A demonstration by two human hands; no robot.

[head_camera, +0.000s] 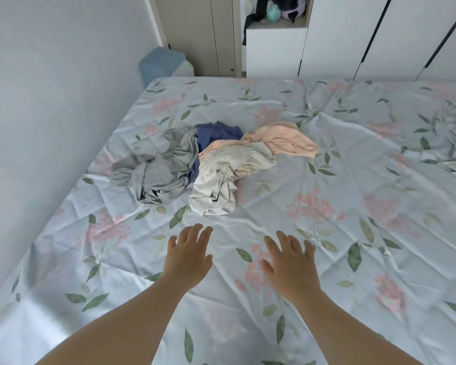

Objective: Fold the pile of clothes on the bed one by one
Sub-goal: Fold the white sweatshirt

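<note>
i see the pile of crumpled clothes (213, 164) lying on the bed with the pale blue sheet printed with pink flowers and green leaves (353, 185). the pile is loose and unfolded. on its left side is a light grey wrinkled garment (156, 172). at its far edge a dark blue cloth (216, 134) shows, partly tucked under the others. on its right side a peach-coloured soft garment (282, 140) spreads out towards the right. at its near edge a cream-white bunched garment (221, 180) lies against the grey one and over part of the peach one.

my left hand (188, 255) is just short of the pile's near edge, palm down, fingers straight and a little spread, holding nothing. my right hand (290, 262) is beside it, to the right and a little further from the pile, also flat with fingers apart and empty. neither hand touches the clothes. i cannot tell whether the palms rest on the sheet or hang just above it.

left of the pile is a plain white wall (50, 101). beyond the pile, past the bed's far edge, stand a light blue plastic bin (163, 64) and white wardrobe doors with dark handles (353, 35).
</note>
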